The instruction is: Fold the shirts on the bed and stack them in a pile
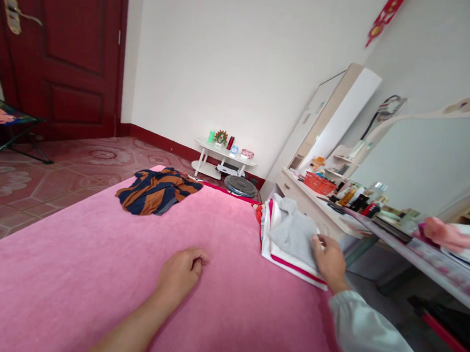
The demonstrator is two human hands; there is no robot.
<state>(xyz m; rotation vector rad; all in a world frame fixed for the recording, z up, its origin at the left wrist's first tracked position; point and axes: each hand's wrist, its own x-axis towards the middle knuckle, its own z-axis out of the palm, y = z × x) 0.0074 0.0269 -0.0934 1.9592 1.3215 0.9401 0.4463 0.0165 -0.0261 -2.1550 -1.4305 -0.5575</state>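
Observation:
My left hand [180, 275] rests on the pink bedcover [91, 273] near the middle, fingers curled into a loose fist with nothing in them. My right hand [329, 260], in a white sleeve, lies on a pile of folded clothes [281, 254] at the bed's right edge. Its fingers are closed on the edge of the grey garment [293, 231] on top of the pile. White cloth with red trim shows beneath the grey one.
A crumpled orange-and-navy striped garment [157, 190] lies at the bed's far end. A dresser [321, 203] with bottles and a red basket [319, 183] stands right of the bed. Beyond are a small white table [222, 156], a round grey device [240, 186], a red door [66, 51] and a folding chair [5, 120].

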